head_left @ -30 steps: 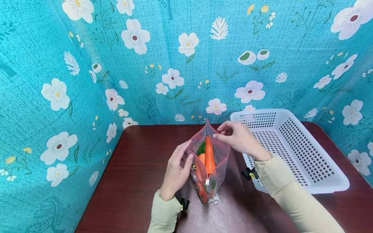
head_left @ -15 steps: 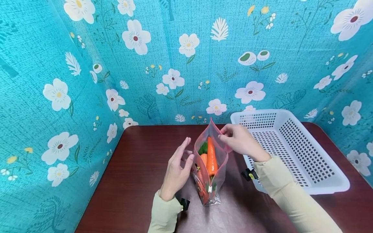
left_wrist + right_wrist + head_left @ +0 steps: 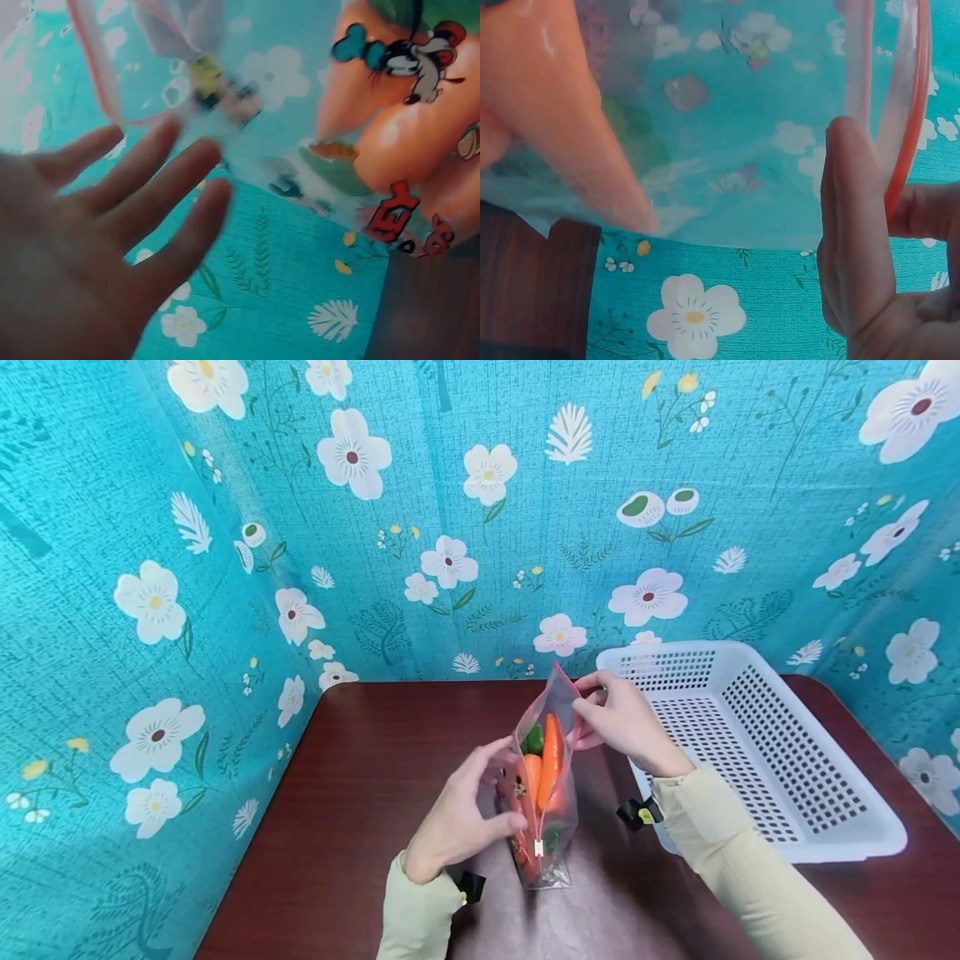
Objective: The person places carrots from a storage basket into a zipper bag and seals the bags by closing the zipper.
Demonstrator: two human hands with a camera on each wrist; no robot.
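Observation:
A see-through zipper bag (image 3: 564, 827) with a pink zip edge and cartoon prints stands upright on the table, its mouth spread. Inside, a long carrot (image 3: 552, 760) points upward beside other orange pieces and a green vegetable (image 3: 533, 740). The white zip slider (image 3: 538, 848) sits at the near end of the mouth. My right hand (image 3: 622, 718) pinches the bag's right rim between thumb and fingers, as the right wrist view shows. At the left side my left hand (image 3: 465, 814) has fingers extended and spread, fingertips right at the bag's edge (image 3: 105, 82).
A white perforated plastic basket (image 3: 888, 835) stands on the dark red-brown table (image 3: 360, 793), right of the bag and partly behind my right hand. A blue flowered cloth (image 3: 420, 460) hangs behind the table and along its sides.
My left hand has let go of the bag's left rim, and its thumb has swung outward and lower. The bag's top has shifted right with my right hand, and its mouth has narrowed.

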